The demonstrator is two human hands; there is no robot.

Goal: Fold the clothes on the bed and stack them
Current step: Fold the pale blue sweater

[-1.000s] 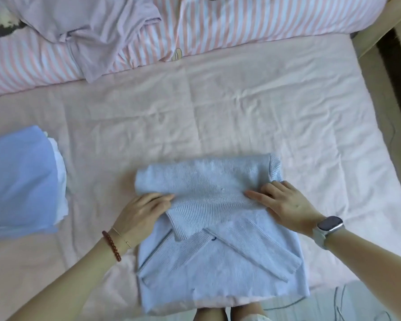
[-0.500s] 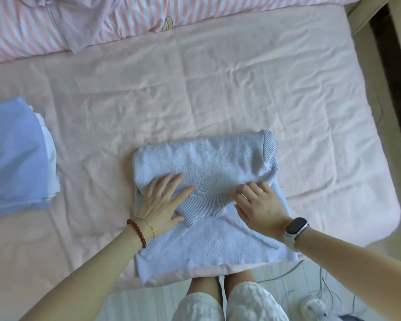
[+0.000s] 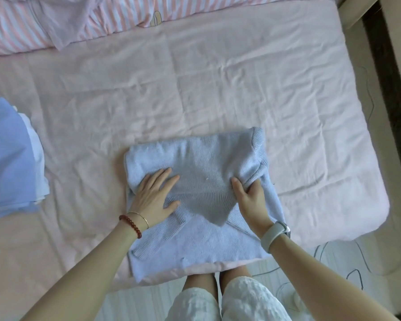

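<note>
While our left hand [image 3: 155, 198] lay flat with straight fingers on the left side of the blue sweater [image 3: 195, 205], our right hand [image 3: 249, 195] pinched the folded top layer on the right side, with the thumb on top and the fingers tucked under the cloth. The sweater sat at the near edge of the bed, half folded, with its top part turned down toward us. Its ribbed hem [image 3: 208, 202] showed between our two hands. We wore a red bead bracelet [image 3: 130, 225] on the left wrist and a watch [image 3: 274, 235] on the right wrist.

Under the sweater was a wrinkled pink sheet [image 3: 218, 89] that covered the whole bed. A stack of folded blue clothes [image 3: 9, 158] sat well apart at the left edge. Far back lay a pink striped blanket [image 3: 125, 17] with a pale purple garment [image 3: 67, 22] on top of it. On the right we saw the wooden bed frame [image 3: 357, 12] and a dark strip of floor. Thin cables [image 3: 357, 258] lay on the floor near our legs.

Half a second before, our right hand had been flat on the sweater. Now it had turned and taken hold of the fold. Our left hand had stayed flat in nearly the same spot, and the fold's right side had lifted a little.
</note>
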